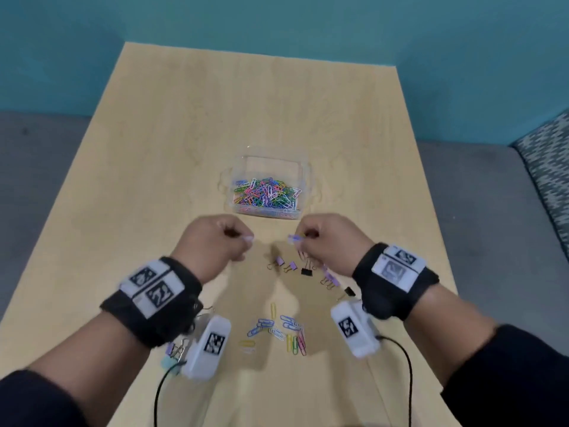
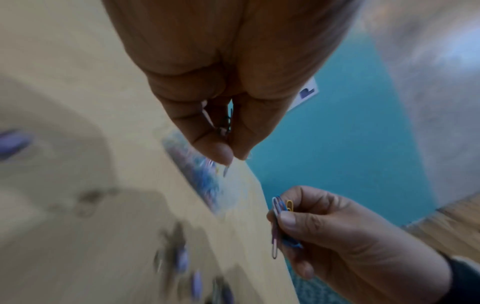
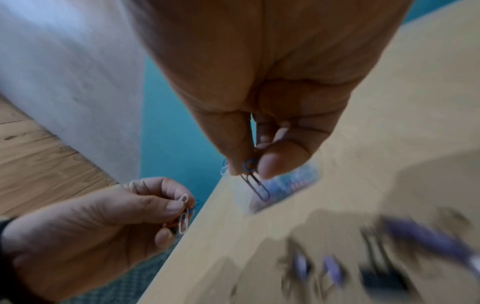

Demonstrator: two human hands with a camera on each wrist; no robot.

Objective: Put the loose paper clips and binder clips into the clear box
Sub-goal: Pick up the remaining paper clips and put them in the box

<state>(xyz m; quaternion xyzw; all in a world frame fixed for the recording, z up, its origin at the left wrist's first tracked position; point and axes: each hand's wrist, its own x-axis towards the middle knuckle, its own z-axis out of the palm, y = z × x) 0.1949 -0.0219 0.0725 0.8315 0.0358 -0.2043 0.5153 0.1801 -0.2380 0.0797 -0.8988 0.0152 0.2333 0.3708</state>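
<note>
The clear box (image 1: 303, 167) sits mid-table, its floor covered with coloured paper clips (image 1: 266, 192). Just in front of it my left hand (image 1: 223, 240) pinches a few paper clips (image 3: 184, 220) between thumb and fingers. My right hand (image 1: 320, 238) pinches another small bunch of paper clips (image 2: 278, 218), purple, blue and yellow. Loose binder clips (image 1: 291, 267), purple and black, lie below the hands. A scatter of loose paper clips (image 1: 278, 329) lies nearer the front edge. More binder clips (image 1: 175, 349) peek out under my left wrist.
The light wood table (image 1: 172, 149) stands against a teal wall (image 1: 308, 23). Grey floor (image 1: 40, 167) lies on both sides, and a patterned cushion (image 1: 551, 174) is at the right. Wrist-camera cables (image 1: 405, 374) trail over the front of the table.
</note>
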